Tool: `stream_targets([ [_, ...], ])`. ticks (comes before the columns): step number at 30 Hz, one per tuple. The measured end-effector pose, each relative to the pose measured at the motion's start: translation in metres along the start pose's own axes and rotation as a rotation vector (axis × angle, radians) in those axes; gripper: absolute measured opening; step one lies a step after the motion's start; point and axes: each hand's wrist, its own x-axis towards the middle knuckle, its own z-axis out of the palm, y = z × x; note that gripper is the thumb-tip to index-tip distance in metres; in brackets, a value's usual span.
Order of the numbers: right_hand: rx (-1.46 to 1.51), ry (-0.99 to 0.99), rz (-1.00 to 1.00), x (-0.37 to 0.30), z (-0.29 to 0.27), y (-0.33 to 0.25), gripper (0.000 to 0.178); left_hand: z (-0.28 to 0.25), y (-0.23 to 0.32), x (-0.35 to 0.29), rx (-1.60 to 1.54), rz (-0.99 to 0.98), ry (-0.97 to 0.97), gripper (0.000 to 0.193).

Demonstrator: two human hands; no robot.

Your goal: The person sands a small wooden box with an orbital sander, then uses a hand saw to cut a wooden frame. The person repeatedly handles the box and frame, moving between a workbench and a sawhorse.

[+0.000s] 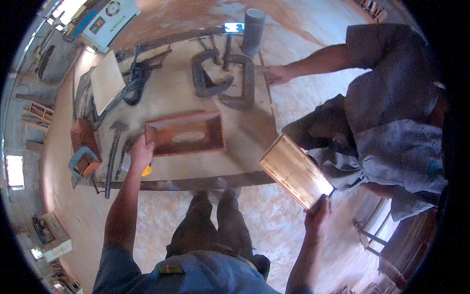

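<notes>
Clearly, the right hand (319,215) grips a light-catching, shallow rectangular wooden tray (295,171) by one end only, mostly beyond the broad tan worktable (196,167) — a slipping hold could drop it onto the mottled pinkish floor (279,220), and a wide swing could bump the grey-clad co-worker (387,93). Meanwhile the left hand (142,153) pinches the left end of a reddish-brown rectangular wooden box (213,126) on the worktable — a careless tug might scrape its underside.
</notes>
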Motion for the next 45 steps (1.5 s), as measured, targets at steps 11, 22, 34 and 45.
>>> stream_targets([
  [11,0.034,-0.12,0.118,0.02,-0.034,0.028,0.025,0.034,0.086,0.009,0.091,0.093,-0.183,0.045],
  [22,0.109,-0.06,0.182,0.014,-0.035,0.061,0.02,0.035,0.114,0.002,0.088,0.058,-0.251,0.04],
  [34,0.061,-0.096,0.142,0.021,-0.03,0.062,0.027,0.039,0.111,0.002,0.118,0.127,-0.202,0.036],
  [45,0.006,-0.181,0.156,0.024,-0.014,0.054,0.031,0.036,0.111,-0.001,0.154,0.18,-0.187,0.034],
])
